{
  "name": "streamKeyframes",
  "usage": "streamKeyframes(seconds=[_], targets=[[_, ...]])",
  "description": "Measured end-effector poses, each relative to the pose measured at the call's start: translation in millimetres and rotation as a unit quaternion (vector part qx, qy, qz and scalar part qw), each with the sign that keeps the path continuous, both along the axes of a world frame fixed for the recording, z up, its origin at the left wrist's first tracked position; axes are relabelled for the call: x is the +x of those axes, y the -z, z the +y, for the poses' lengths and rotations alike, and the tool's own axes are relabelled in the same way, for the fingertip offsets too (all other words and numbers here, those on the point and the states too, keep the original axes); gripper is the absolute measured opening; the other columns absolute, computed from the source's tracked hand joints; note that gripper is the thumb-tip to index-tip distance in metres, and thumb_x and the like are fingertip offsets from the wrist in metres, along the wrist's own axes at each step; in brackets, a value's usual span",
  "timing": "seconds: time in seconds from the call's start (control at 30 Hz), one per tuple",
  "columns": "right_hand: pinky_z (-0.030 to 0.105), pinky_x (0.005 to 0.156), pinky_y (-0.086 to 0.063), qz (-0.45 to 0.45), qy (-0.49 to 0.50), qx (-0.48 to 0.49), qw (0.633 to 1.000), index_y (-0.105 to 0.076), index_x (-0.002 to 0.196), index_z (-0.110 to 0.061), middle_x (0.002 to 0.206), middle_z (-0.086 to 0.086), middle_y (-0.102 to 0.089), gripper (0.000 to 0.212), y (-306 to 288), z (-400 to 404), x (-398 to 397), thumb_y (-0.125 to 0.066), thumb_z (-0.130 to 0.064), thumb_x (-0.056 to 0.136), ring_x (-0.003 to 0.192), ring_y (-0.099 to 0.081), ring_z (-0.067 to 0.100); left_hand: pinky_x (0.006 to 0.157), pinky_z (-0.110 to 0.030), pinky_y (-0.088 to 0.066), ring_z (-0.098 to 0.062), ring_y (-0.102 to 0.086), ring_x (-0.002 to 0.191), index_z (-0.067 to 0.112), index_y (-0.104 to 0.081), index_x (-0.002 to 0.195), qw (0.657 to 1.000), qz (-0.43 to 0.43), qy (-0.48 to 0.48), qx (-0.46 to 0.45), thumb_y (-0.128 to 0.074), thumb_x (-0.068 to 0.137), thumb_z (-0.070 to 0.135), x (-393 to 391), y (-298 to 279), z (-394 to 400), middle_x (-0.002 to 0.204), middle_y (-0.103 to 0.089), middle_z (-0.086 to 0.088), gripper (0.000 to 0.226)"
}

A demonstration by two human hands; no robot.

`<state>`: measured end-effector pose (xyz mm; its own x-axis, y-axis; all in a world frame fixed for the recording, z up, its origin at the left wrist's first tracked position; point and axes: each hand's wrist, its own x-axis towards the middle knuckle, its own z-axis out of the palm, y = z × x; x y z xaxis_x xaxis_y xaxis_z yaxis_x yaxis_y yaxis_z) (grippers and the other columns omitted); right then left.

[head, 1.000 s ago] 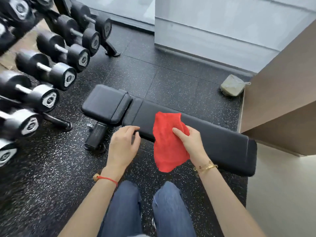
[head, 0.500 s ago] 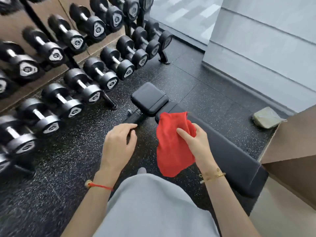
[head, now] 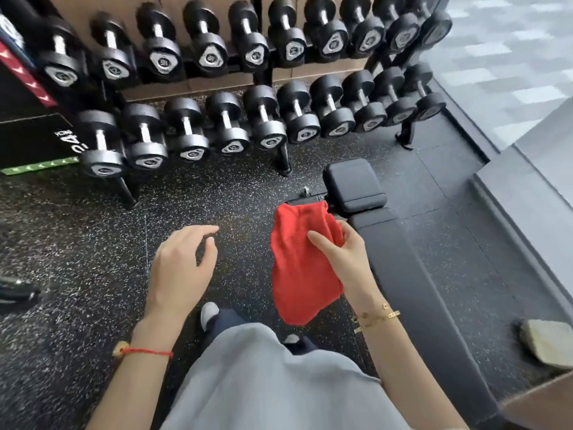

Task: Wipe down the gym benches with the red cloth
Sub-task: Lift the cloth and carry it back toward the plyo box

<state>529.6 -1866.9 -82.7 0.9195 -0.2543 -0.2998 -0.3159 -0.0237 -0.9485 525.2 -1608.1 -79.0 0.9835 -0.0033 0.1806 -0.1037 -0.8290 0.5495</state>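
A red cloth (head: 299, 265) hangs in the air from my right hand (head: 344, 259), which pinches its upper edge. Just right of that hand lies the black gym bench (head: 412, 287), its long pad running toward the lower right and its small square seat pad (head: 353, 184) at the far end. The cloth hangs left of the bench and does not touch it. Over the speckled floor, left of the cloth, hovers my left hand (head: 183, 268), fingers loosely curled and holding nothing.
A two-tier rack of black dumbbells (head: 248, 88) fills the top of the view, its feet (head: 283, 162) on the floor near the bench. A black plyo box (head: 28, 131) stands at left. A grey-green pad (head: 548, 342) lies at lower right beside a wooden edge.
The view has swung left, from facing the bench to facing the dumbbell rack. The bench now lies to my right. My right hand still holds the cloth; my left hand has drifted off the bench.
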Motion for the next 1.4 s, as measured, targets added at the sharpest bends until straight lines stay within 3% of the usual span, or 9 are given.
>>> streamKeyframes(seconds=[0.13,0.27,0.4,0.7,0.83,1.03,1.17,1.27,1.4], targets=[[0.041,0.085,-0.056,0.004,-0.082,-0.018,0.996,-0.067,0.088,-0.021,0.087,-0.002,-0.074,0.018,-1,64,29,-0.080,-0.024,0.076,0.084,-0.070,0.014,0.096,-0.038,-0.049,-0.018,-0.061,0.107,0.017,-0.067,0.114,0.997,-0.002,-0.078,-0.005,-0.056,0.094,0.013,-7,2,56,0.115,-0.068,0.002,0.023],[0.044,0.083,-0.055,0.003,-0.159,-0.023,0.987,-0.066,0.087,-0.019,0.088,0.005,-0.073,0.017,-1,153,61,-0.079,-0.020,0.078,0.080,-0.067,0.015,0.095,-0.026,-0.041,-0.014,-0.059,0.109,0.019,-0.067,0.117,0.986,0.006,-0.167,0.002,-0.054,0.095,0.019,-10,1,132,0.118,-0.066,0.002,0.025],[0.039,0.078,-0.055,-0.015,-0.228,-0.017,0.973,-0.065,0.091,-0.015,0.088,0.005,-0.072,0.018,-4,259,88,-0.079,-0.019,0.079,0.079,-0.066,0.015,0.094,-0.030,-0.045,-0.013,-0.058,0.108,0.021,-0.066,0.117,0.975,-0.003,-0.222,0.025,-0.053,0.095,0.020,-17,-4,228,0.117,-0.066,0.004,0.025],[0.041,0.076,-0.055,-0.032,-0.322,0.006,0.946,-0.065,0.092,-0.014,0.085,0.005,-0.071,0.019,-5,455,124,-0.078,-0.021,0.080,0.075,-0.065,0.014,0.090,-0.032,-0.050,-0.014,-0.063,0.102,0.021,-0.066,0.112,0.948,-0.026,-0.310,0.063,-0.057,0.092,0.017,-31,-3,401,0.112,-0.068,0.005,0.022],[0.040,0.076,-0.053,-0.018,-0.346,0.005,0.938,-0.064,0.094,-0.008,0.091,0.015,-0.070,0.022,-1,509,143,-0.077,-0.020,0.080,0.077,-0.062,0.014,0.091,-0.029,-0.048,-0.011,-0.062,0.103,0.023,-0.066,0.112,0.937,-0.026,-0.345,0.049,-0.057,0.092,0.018,-25,9,447,0.110,-0.069,0.006,0.022],[0.033,0.072,-0.051,-0.001,-0.360,-0.007,0.933,-0.066,0.091,-0.013,0.085,0.005,-0.070,0.018,14,591,198,-0.078,-0.020,0.079,0.077,-0.063,0.013,0.085,-0.030,-0.049,-0.011,-0.061,0.099,0.026,-0.065,0.111,0.921,-0.006,-0.389,0.032,-0.058,0.092,0.020,21,20,514,0.110,-0.068,0.009,0.021],[0.049,0.083,-0.054,0.003,-0.371,0.005,0.929,-0.066,0.094,-0.011,0.094,0.016,-0.072,0.021,18,659,257,-0.078,-0.020,0.079,0.083,-0.066,0.022,0.083,-0.020,-0.043,-0.008,-0.058,0.094,0.022,-0.067,0.110,0.919,-0.014,-0.393,0.016,-0.057,0.092,0.016,79,15,575,0.108,-0.067,0.009,0.021],[0.053,0.086,-0.054,-0.003,-0.384,0.008,0.923,-0.066,0.096,-0.011,0.096,0.017,-0.072,0.023,11,718,310,-0.078,-0.021,0.079,0.088,-0.068,0.028,0.087,-0.032,-0.049,-0.016,-0.062,0.094,0.017,-0.068,0.110,0.917,-0.021,-0.398,0.021,-0.057,0.092,0.014,130,3,624,0.108,-0.068,0.005,0.021],[0.043,0.076,-0.055,-0.022,-0.402,0.020,0.915,-0.066,0.093,-0.013,0.087,0.008,-0.073,0.025,-3,797,379,-0.079,-0.026,0.076,0.079,-0.068,0.020,0.089,-0.031,-0.048,-0.016,-0.062,0.101,0.018,-0.066,0.114,0.910,-0.021,-0.412,0.037,-0.054,0.095,0.018,190,-9,696,0.114,-0.067,0.006,0.022]])
